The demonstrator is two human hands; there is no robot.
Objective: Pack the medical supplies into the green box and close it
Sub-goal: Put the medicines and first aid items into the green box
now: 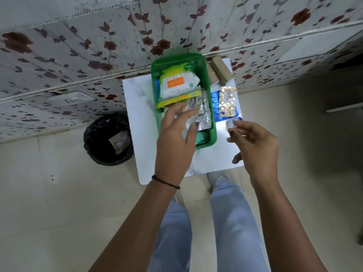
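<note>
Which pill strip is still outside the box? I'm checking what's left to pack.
The gold pill strip, lying on the table right of the green box; the silver strips are already inside.

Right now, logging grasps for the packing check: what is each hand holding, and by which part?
Left hand: silver foil blister strips, gripped at their near end, over the green box. Right hand: small blue-and-white item, pinched at its near edge.
</note>
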